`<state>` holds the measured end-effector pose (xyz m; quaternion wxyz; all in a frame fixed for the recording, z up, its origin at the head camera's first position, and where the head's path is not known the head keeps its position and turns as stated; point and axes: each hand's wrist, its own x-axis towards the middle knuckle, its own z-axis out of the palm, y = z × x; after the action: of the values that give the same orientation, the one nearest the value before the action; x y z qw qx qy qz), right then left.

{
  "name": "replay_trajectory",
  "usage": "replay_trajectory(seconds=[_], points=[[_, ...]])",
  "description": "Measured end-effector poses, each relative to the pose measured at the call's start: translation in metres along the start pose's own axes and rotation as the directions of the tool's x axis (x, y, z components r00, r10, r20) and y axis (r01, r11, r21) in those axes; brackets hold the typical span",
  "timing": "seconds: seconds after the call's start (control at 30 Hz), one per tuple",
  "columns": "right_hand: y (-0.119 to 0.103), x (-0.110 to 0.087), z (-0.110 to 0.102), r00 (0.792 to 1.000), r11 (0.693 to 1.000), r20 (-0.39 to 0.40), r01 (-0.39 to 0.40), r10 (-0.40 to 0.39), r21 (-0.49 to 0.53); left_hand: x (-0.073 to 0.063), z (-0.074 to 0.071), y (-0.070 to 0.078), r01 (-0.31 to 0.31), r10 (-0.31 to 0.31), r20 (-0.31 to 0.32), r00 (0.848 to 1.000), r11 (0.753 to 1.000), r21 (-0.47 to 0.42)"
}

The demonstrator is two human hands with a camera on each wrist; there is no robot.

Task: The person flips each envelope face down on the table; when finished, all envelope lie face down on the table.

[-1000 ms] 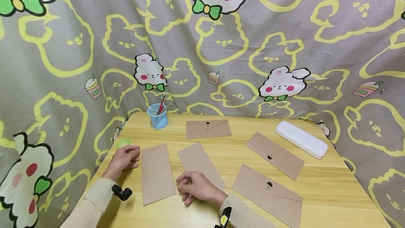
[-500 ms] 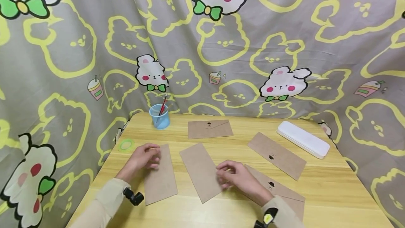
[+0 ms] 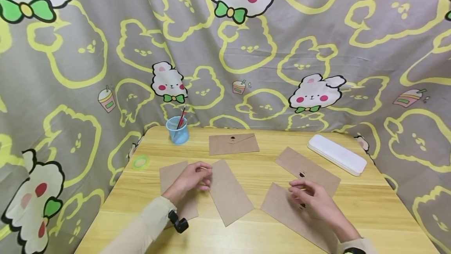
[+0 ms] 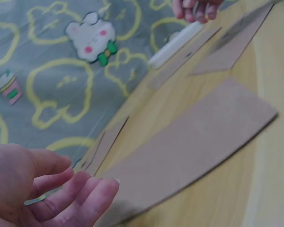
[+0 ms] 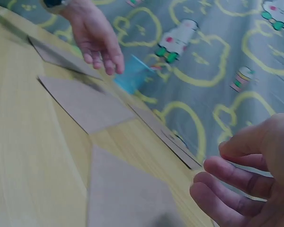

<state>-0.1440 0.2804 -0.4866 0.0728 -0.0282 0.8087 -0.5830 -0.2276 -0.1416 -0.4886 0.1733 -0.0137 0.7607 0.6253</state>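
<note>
In the head view, my left hand (image 3: 190,179) hovers between two plain brown envelopes, its fingers loosely bent around nothing. Below its wrist lies the leftmost envelope (image 3: 171,172), partly covered by the hand and sleeve. The middle envelope (image 3: 232,199) lies slanted just right of the fingertips. My right hand (image 3: 317,201) is over the lower right envelope (image 3: 282,207), hiding much of its black hat print. It holds nothing either; the right wrist view shows that hand (image 5: 246,175) with relaxed fingers above the table.
Behind these lie an upper right envelope (image 3: 310,170) and a back envelope (image 3: 234,146), flap side up. A blue cup (image 3: 179,133) with brushes stands back left, near a green tape roll (image 3: 140,162). A white case (image 3: 336,155) lies back right. A patterned curtain (image 3: 260,62) encloses the table.
Both hands have swept rightward above the envelopes, the left from the table's left side, the right from the middle envelope to the lower right one. The envelopes stay where they were.
</note>
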Motion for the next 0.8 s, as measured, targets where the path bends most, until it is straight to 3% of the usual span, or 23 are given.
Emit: replay_trajectory(seconds=[0.23, 0.5, 0.8], points=[[0.019, -0.019, -0.039, 0.995, 0.998, -0.101, -0.007, 0.001, -0.059, 0.006, 0.040, 0.012, -0.024, 0.024, 0.076, 0.997, 1.000, 0.001], [0.039, -0.041, -0.073, 0.977, 0.987, -0.173, -0.142, 0.128, -0.070, 0.012, 0.078, 0.019, -0.047, 0.047, 0.140, 0.989, 0.999, -0.007], [0.056, -0.060, -0.093, 0.950, 0.965, -0.184, -0.260, 0.251, -0.026, 0.017, 0.116, 0.018, -0.022, 0.024, 0.158, 0.987, 1.000, -0.012]])
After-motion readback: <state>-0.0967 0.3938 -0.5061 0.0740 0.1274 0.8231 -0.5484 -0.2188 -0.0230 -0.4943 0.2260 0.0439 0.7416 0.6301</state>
